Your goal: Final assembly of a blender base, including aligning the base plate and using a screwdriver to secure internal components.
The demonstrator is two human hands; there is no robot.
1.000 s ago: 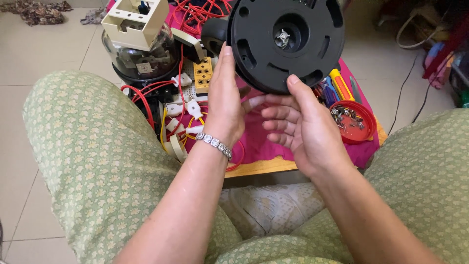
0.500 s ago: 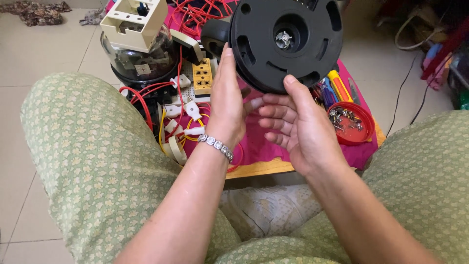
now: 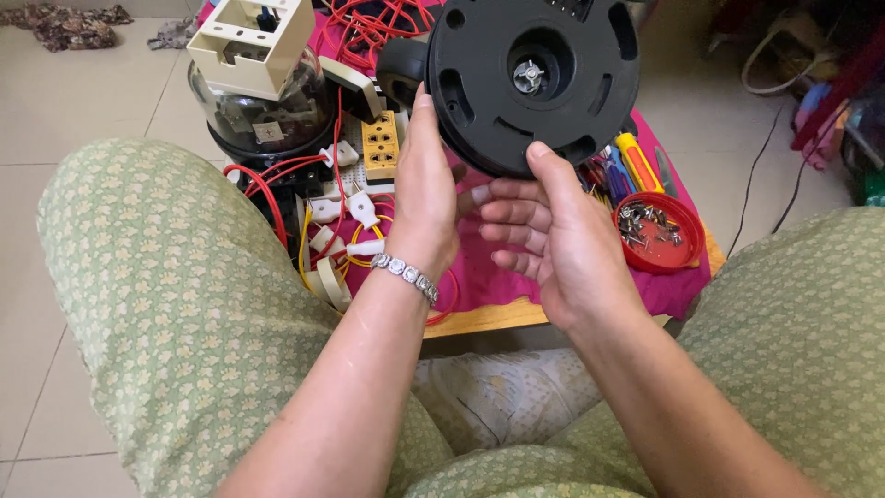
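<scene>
Black plastic appliance base [image 3: 533, 78] sits high at 12 o'clock, pinched between your left hand [image 3: 426, 198] and right hand [image 3: 562, 242], both gripping only its rim. If it slips, it could hit the red screw dish [image 3: 660, 233] at 3 o'clock.

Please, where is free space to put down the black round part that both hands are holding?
Bare tiles lie left of the clear dome. The pink cloth under the hands is partly open. Crowded: the wires and plugs, and the red bowl beside the tools.
</scene>
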